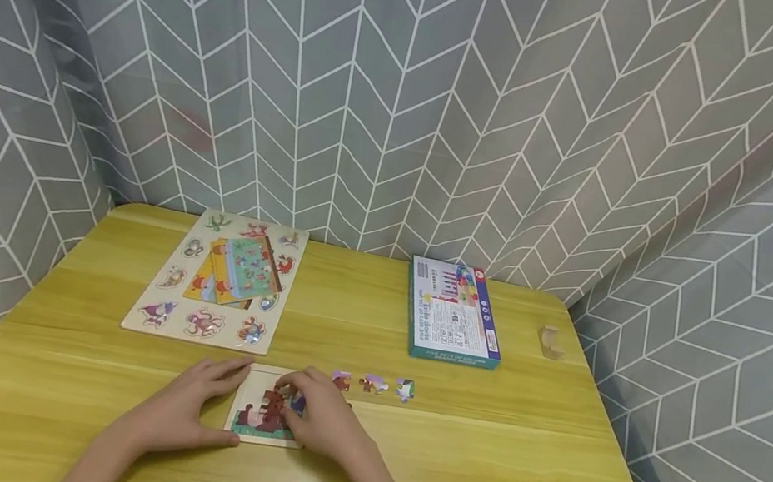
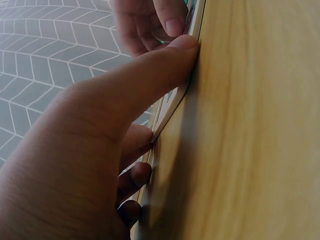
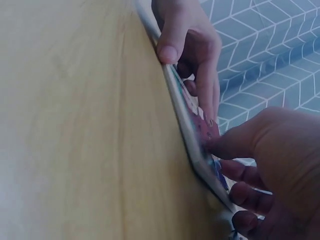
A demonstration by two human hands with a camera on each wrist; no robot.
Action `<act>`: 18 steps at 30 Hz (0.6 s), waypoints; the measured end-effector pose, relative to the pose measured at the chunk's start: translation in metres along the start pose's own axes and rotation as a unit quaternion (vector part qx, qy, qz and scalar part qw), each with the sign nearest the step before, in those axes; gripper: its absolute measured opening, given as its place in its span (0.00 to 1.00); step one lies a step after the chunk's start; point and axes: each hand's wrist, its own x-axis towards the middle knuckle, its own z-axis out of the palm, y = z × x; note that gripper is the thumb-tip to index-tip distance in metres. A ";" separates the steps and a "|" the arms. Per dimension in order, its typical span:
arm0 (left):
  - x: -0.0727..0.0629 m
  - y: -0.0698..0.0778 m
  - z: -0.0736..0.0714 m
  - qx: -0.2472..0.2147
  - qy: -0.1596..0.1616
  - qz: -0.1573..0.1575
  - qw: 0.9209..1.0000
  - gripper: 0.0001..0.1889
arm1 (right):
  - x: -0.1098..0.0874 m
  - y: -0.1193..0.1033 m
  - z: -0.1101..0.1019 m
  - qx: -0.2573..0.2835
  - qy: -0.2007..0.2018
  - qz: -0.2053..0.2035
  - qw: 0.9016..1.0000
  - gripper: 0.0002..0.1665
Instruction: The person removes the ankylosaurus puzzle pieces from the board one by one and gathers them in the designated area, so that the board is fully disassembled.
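A small jigsaw puzzle board (image 1: 264,377) with a pale frame lies on the table, partly filled with brown, pink and green pieces. My left hand (image 1: 186,405) holds its left side, thumb at the near corner and index finger at the far one. Over the board's right part, my right hand (image 1: 322,416) pinches a reddish-brown puzzle piece (image 1: 272,403) between thumb and fingers. The right wrist view shows that thumb (image 3: 232,142) low against the board's surface. My right hand hides much of the board's right side. Three loose puzzle pieces (image 1: 374,383) lie in a row beyond my right hand.
Behind the left hand lies a larger sea-animal board (image 1: 175,304) with picture cards (image 1: 245,269) on it. A flat box (image 1: 453,319) rests at the back right, with a small beige curved object (image 1: 551,342) farther right. Patterned curtains (image 1: 392,107) border the wooden table (image 1: 471,474).
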 end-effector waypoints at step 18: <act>-0.001 0.001 -0.002 -0.005 -0.004 -0.005 1.000 0.54 | 0.002 0.003 0.004 0.015 -0.001 -0.018 1.000 0.21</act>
